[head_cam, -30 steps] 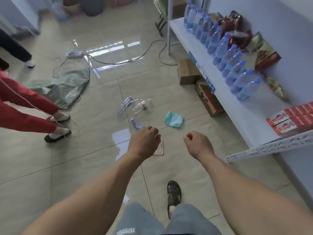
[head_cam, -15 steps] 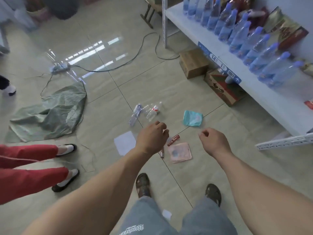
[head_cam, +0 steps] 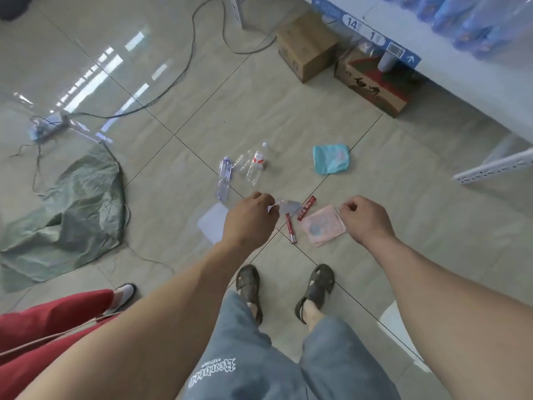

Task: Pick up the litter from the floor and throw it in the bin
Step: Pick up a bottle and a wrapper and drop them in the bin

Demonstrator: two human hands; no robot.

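While both arms reach out over the tiled floor (head_cam: pixel 288 111), a person stands above a scatter of litter with nothing yet picked up. The left hand (head_cam: pixel 250 219) hangs with fingers loosely curled and holding nothing; the right hand (head_cam: pixel 366 219) is likewise loosely curled and empty. Between them lie a square pink foil sachet (head_cam: pixel 324 228) and two slim red stick wrappers (head_cam: pixel 306 208), one pointing away from the feet, the other (head_cam: pixel 290 228) lying nearly along the tile joint. The sachet sits just beside the right hand, so that hand looks the nearer for a first pick-up. Farther off lie a crushed clear plastic bottle with a red label (head_cam: pixel 256 164), a second flattened clear bottle (head_cam: pixel 224 179), a crumpled teal packet (head_cam: pixel 331 158) and a white paper sheet (head_cam: pixel 212 223). No bin is in view; a green woven sack (head_cam: pixel 66 217) lies to the left.
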